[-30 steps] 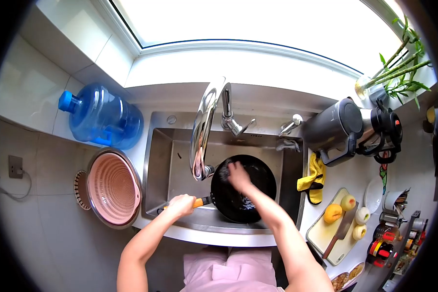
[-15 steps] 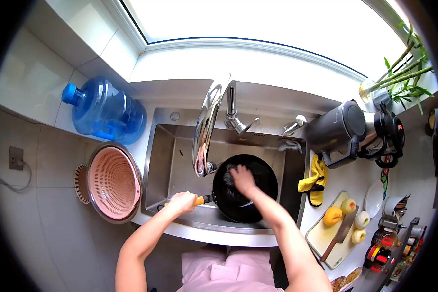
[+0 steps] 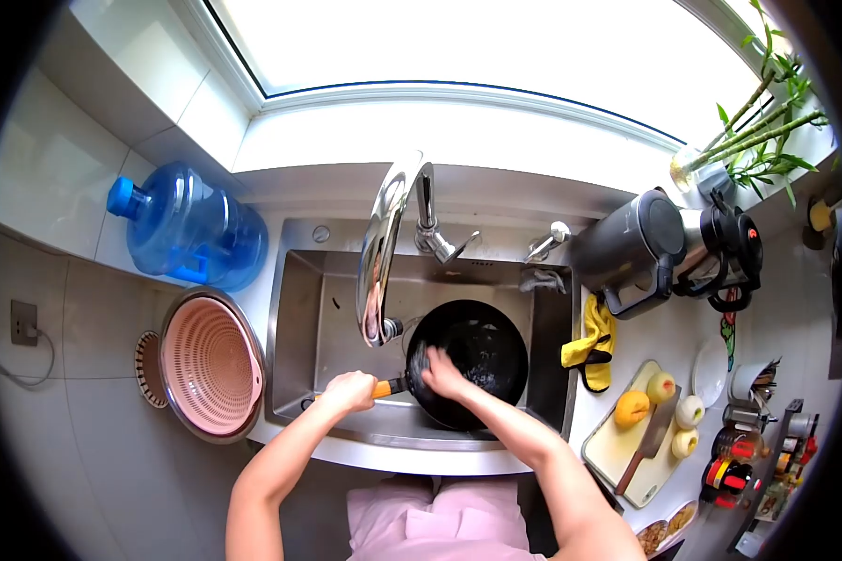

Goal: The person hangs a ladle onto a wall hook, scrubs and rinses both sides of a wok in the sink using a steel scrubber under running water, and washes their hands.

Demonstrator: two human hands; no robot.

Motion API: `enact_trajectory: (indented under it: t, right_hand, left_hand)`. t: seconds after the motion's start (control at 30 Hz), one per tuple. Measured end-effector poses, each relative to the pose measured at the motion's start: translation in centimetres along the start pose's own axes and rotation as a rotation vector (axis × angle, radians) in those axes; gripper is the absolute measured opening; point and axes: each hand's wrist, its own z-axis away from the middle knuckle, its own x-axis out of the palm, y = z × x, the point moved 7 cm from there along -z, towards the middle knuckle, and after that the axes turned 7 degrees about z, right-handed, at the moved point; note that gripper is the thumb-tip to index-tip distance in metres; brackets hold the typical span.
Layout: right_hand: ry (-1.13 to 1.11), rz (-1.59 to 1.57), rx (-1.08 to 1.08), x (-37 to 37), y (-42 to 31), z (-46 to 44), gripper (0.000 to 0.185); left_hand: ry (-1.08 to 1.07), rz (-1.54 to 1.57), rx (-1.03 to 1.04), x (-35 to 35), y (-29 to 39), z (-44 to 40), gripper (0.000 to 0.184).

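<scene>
A black frying pan [image 3: 491, 374] with a yellow-orange handle rests in the steel sink [image 3: 332, 280], its inside wet and glossy. My left hand [image 3: 351, 391] is closed around the pan's handle [image 3: 384, 388]. Inside the pan, my right hand [image 3: 445, 376] presses its bent fingers against the left part of the surface, near the handle end. A greyish blur shows by those fingertips; I cannot make out what it is. The curved chrome faucet [image 3: 376, 280] reaches over the sink, its spout just left of the pan.
A blue water jug [image 3: 196, 229] and a pink colander [image 3: 206, 365] in a metal bowl lie left. To the right are yellow gloves [image 3: 591, 346], a black kettle [image 3: 627, 252], and a cutting board [image 3: 608, 444] with a knife [image 3: 647, 447] and several peeled fruits.
My right hand has moved left and slightly down within the pan, toward the handle end. My left hand keeps hold of the handle. The whole view has shifted slightly.
</scene>
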Motion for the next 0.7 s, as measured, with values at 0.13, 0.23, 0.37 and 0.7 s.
enact_trajectory:
  t: [0.13, 0.23, 0.37, 0.7]
  right_hand:
    - [0.184, 0.571, 0.099, -7.1, 2.9, -3.1, 0.049]
    - [0.236, 0.874, 0.159, -8.8, 7.2, 0.4, 0.050]
    - [-0.117, 0.647, 0.344, -6.7, 7.5, 6.8, 0.054]
    - [0.223, 0.471, 0.081, -15.8, -5.6, 3.4, 0.050]
  left_hand:
    - [-0.030, 0.020, -0.020, -0.4, -0.4, 0.5, 0.023]
    - [-0.107, 0.061, 0.016, -0.2, 0.0, 0.5, 0.026]
    - [-0.603, 0.872, -0.095, 5.5, -1.7, -1.1, 0.025]
    - [-0.243, 0.722, -0.052, 0.6, 2.8, 4.3, 0.015]
